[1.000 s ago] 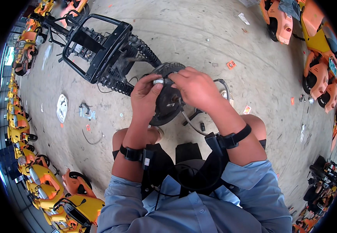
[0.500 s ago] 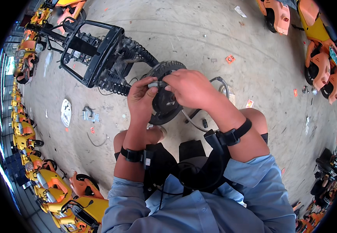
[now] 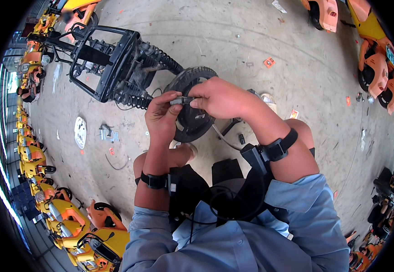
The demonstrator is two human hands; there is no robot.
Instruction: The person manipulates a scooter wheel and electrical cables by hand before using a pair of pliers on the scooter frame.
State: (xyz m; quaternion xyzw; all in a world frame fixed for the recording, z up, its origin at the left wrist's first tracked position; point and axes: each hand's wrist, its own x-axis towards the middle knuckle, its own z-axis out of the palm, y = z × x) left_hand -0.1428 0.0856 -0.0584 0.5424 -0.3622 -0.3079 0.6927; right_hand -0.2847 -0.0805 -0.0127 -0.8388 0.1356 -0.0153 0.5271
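The floor (image 3: 237,50) is carrying a stripped scooter frame (image 3: 101,63), which is extending toward the floor's left edge, its coil-over shock absorbers (image 3: 169,62) pointing toward the wheel (image 3: 197,121). The wheel is sitting just ahead of the person, presumably for easy reach. The right hand (image 3: 219,99) is clamping its fingers on the dark end of a grey cylindrical fitting (image 3: 178,101); the left hand (image 3: 160,112) is pinching the grey end. Both are holding it over the wheel's left edge, apparently keeping both ends aligned.

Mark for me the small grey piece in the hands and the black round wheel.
Small grey piece (image 3: 178,101): head view, middle of its exposed body.
Black round wheel (image 3: 190,120): head view, dark inner face.
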